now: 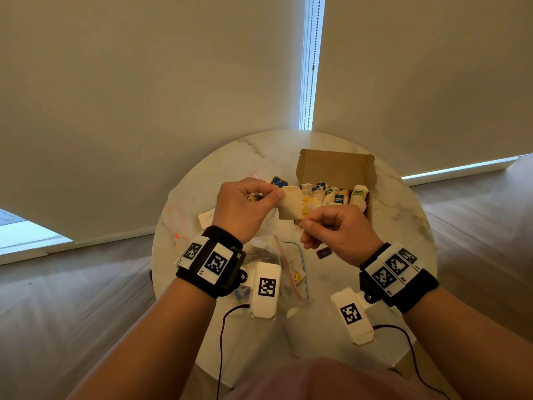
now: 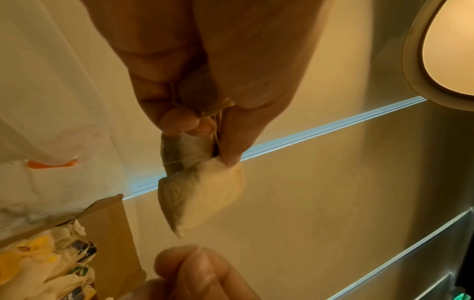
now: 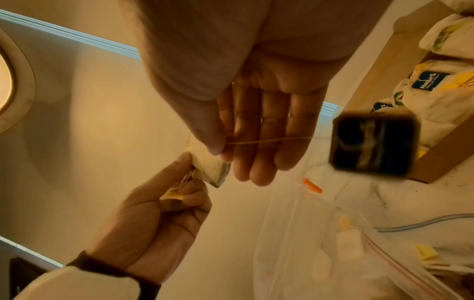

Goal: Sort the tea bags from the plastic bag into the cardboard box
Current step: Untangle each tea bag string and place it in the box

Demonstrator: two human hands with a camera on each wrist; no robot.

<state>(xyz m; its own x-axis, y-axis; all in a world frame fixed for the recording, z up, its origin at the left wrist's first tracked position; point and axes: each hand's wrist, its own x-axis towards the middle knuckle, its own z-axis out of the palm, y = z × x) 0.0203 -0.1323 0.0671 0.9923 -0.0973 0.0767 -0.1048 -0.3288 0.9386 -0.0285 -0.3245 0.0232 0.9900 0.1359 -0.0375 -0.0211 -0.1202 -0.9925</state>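
Observation:
Above the table, my left hand (image 1: 277, 195) pinches the top corner of a beige tea bag (image 1: 290, 207) between thumb and fingers, seen close in the left wrist view on the tea bag (image 2: 202, 188). Curled into the same palm is a yellow tag (image 3: 172, 195). My right hand (image 1: 306, 223) pinches the tea bag's string (image 3: 269, 140) at the lower corner, and a dark tag (image 3: 374, 146) dangles from it. The open cardboard box (image 1: 336, 168) stands just behind, holding several tea bags (image 1: 334, 194). The clear plastic bag (image 1: 277, 255) lies under my wrists.
A round marble table (image 1: 403, 226) carries everything, with a white card (image 1: 206, 217) at the left and loose tea bags (image 1: 278, 181) behind my left hand. Another clear bag with an orange slider (image 2: 52, 163) lies left. Wood floor surrounds the table.

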